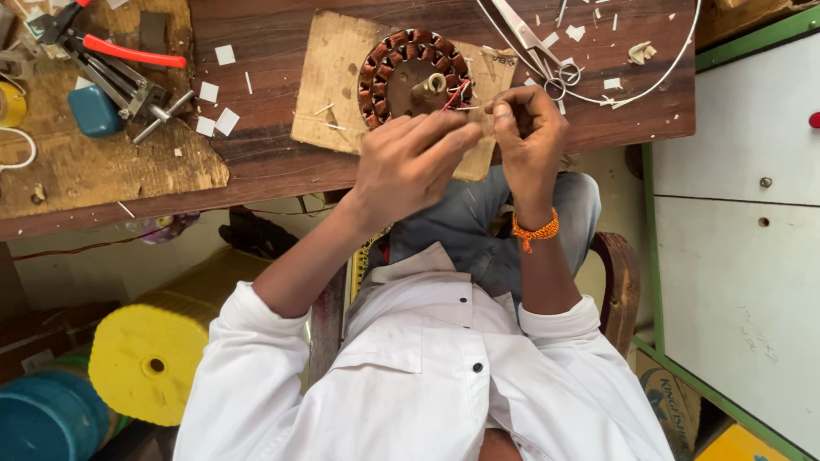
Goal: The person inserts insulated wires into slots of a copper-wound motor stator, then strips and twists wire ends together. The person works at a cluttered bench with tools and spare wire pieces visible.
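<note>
Together both hands (pixel 410 162) (pixel 530 141) pinch stator (pixel 414 77) wires (pixel 461 96).

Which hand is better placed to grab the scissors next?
Probably the right hand: the scissors lie just above it on the table. The left hand sits farther away, below the motor coil.

stator (pixel 413 77) | round, copper-wound | flat on cardboard | red wire (pixel 455 96) pinched

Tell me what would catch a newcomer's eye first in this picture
First, the round stator ringed with copper-brown coils, on a cardboard sheet at the middle of the wooden bench. Just below it, the left hand and right hand meet, pinching a thin wire at its edge. Red-handled pliers lie far left; a yellow spool sits on the floor.
</note>
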